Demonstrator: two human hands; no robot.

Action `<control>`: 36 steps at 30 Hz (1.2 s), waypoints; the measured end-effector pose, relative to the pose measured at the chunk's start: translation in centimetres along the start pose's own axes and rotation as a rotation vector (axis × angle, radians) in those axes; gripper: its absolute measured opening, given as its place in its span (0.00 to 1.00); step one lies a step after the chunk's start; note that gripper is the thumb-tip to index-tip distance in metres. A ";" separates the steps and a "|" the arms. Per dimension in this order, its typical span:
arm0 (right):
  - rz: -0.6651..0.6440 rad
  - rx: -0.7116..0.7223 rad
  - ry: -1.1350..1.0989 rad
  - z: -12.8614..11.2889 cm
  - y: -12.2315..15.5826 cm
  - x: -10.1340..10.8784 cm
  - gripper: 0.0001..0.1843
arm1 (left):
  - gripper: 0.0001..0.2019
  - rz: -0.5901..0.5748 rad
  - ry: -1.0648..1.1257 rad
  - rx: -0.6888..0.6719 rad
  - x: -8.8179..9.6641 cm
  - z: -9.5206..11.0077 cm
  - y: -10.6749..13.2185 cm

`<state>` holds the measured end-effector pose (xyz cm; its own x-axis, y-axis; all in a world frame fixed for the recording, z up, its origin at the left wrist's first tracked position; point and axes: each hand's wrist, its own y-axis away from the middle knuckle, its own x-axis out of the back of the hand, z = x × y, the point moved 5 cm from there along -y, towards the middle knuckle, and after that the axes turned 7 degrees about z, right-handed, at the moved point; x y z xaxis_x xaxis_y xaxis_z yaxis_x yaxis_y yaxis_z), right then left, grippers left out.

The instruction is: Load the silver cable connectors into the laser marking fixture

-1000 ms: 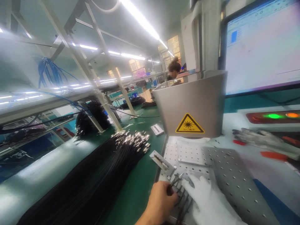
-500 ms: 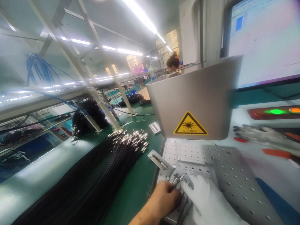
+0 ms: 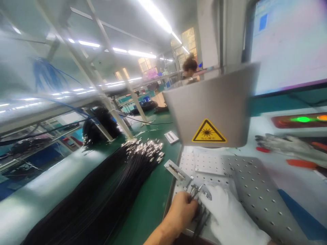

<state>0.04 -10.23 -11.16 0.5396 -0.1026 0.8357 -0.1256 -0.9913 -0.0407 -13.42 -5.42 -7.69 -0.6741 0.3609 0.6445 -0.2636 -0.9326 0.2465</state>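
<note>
A few black cables (image 3: pixel 201 223) with bare metal ends (image 3: pixel 196 190) lie between my two hands, over the near left part of a perforated metal plate (image 3: pixel 251 180). My left hand (image 3: pixel 182 209), ungloved, is closed round them just below the metal ends. My right hand (image 3: pixel 226 211), in a white glove, grips the same cables from the other side, its fingertips by the metal ends; part of its grip is hidden. Just beyond my left hand, a small metal fixture (image 3: pixel 178 172) with a slot sits at the plate's left edge.
Behind the plate rises a grey metal housing (image 3: pixel 212 109) with a laser warning sign. A large bundle of black cables (image 3: pixel 122 183) lies on the green table (image 3: pixel 150 197) to the left. Gloves (image 3: pixel 283 148) lie at right below a monitor (image 3: pixel 291 47). A person (image 3: pixel 190 68) is further back.
The view has shifted slightly, so the bench things sit a little differently in it. Both hands keep their hold on the cables, nearly unmoved over the plate.
</note>
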 end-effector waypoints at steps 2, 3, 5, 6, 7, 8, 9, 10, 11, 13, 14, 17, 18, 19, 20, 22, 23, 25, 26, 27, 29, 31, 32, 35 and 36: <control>0.138 0.069 0.103 0.2 -0.1 0.1 0.32 | 0.08 -0.044 0.017 0.030 0.2 0.3 0.3; 0.211 0.087 0.158 0.3 -0.2 0.2 0.33 | 0.08 -0.052 0.010 0.029 0.5 0.4 0.5; 0.288 0.078 0.235 0.6 -0.3 0.3 0.33 | 0.08 0.010 -0.042 -0.023 1.6 0.7 0.7; 0.300 0.067 0.253 0.7 -0.3 0.3 0.33 | 0.08 0.065 -0.073 -0.057 2.2 0.8 0.8; 0.298 0.058 0.261 0.7 -0.3 0.2 0.33 | 0.07 0.128 -0.098 -0.090 2.9 0.8 0.8; 0.291 0.053 0.264 0.7 -0.3 0.2 0.33 | 0.06 0.179 -0.101 -0.107 3.5 0.7 0.8; 0.288 0.051 0.265 0.6 -0.2 0.2 0.33 | 0.06 0.201 -0.076 -0.100 3.9 0.5 0.7; 0.287 0.046 0.269 0.5 -0.2 0.2 0.33 | 0.06 0.199 -0.043 -0.087 4.1 0.2 0.6; 0.288 0.040 0.277 0.5 -0.1 0.4 0.33 | 0.08 0.193 -0.017 -0.077 4.2 0.0 0.5; 0.279 0.032 0.301 0.3 -0.1 0.7 0.32 | 0.10 0.177 -0.006 -0.076 4.0 -0.1 0.4; 0.266 0.028 0.309 0.3 -0.1 0.9 0.32 | 0.10 0.172 -0.019 -0.085 3.9 -0.1 0.4; 0.229 0.035 0.308 0.5 -0.3 1.0 0.32 | 0.10 0.182 -0.109 -0.097 3.6 0.4 0.7; 0.235 0.057 0.303 0.6 -0.5 0.8 0.32 | 0.10 0.184 -0.142 -0.086 3.5 0.5 0.8; 0.249 0.087 0.298 0.8 -0.6 0.5 0.31 | 0.10 0.181 -0.171 -0.070 3.5 0.6 0.9; 0.263 0.116 0.294 1.0 -0.9 0.0 0.31 | 0.11 0.170 -0.194 -0.054 3.4 0.7 1.0; 0.254 0.136 0.295 1.5 -1.5 -1.2 0.32 | 0.12 0.143 -0.226 -0.048 3.3 1.0 1.1; 0.226 0.128 0.296 1.7 -1.8 -1.7 0.34 | 0.12 0.136 -0.239 -0.053 3.3 1.1 1.1; 0.159 0.122 0.264 1.5 -2.1 -2.1 0.37 | 0.12 0.123 -0.253 -0.061 3.2 1.2 0.9; 0.104 0.102 0.230 1.3 -2.0 -2.0 0.38 | 0.11 0.120 -0.255 -0.054 3.1 1.1 0.8; 0.057 0.085 0.174 0.8 -1.7 -1.4 0.38 | 0.11 0.118 -0.252 -0.044 3.0 1.1 0.7; -0.114 -0.057 0.070 0.0 -0.7 -0.1 0.38 | 0.10 0.110 -0.246 -0.034 2.9 1.0 0.6; -0.105 -0.047 -0.028 -1.5 0.2 2.1 0.36 | 0.10 0.112 -0.253 -0.030 2.9 1.0 0.6; -0.108 -0.049 -0.053 -2.1 0.6 3.0 0.37 | 0.10 0.111 -0.257 -0.030 2.8 1.0 0.6; -0.159 -0.003 -0.062 -3.0 0.9 4.1 0.38 | 0.11 0.110 -0.257 -0.025 2.8 0.9 0.7; -0.171 0.012 -0.055 -3.1 0.8 4.1 0.38 | 0.11 0.108 -0.254 -0.022 2.8 0.9 0.6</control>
<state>-0.43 -11.17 -6.06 0.5973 0.0635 0.7995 -0.0182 -0.9955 0.0926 -14.87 -5.00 -5.04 -0.5056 0.2438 0.8276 -0.2161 -0.9645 0.1522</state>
